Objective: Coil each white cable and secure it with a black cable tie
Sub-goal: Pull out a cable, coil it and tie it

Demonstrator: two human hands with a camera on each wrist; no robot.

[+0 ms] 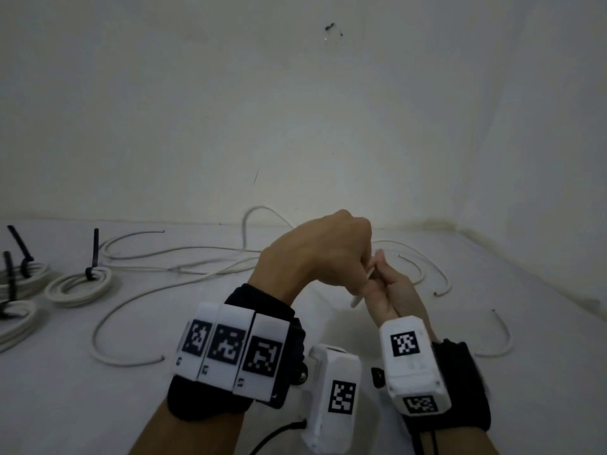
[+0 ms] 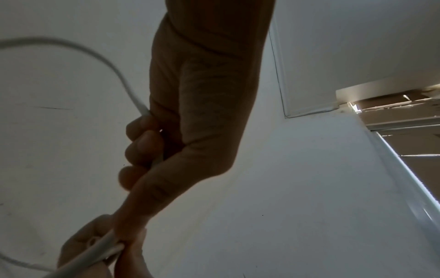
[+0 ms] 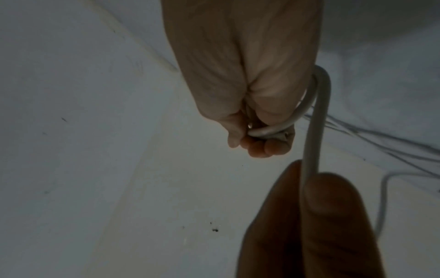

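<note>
Left hand (image 1: 323, 249) and right hand (image 1: 391, 293) both grip one white cable (image 1: 359, 292); tied coils (image 1: 78, 284) lie left.

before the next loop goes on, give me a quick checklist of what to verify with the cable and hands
1. Left hand grips the white cable: ok, fingers curled round it.
2. Right hand holds the cable end: ok, a first small loop is pinched in its fingers.
3. Slack runs free toward the loose cables on the surface: cannot tell, they cross one another.
4. Black cable tie within reach: cannot tell, none loose in view.
5. Finished coils out of the way: ok, at far left with ties on.
</note>
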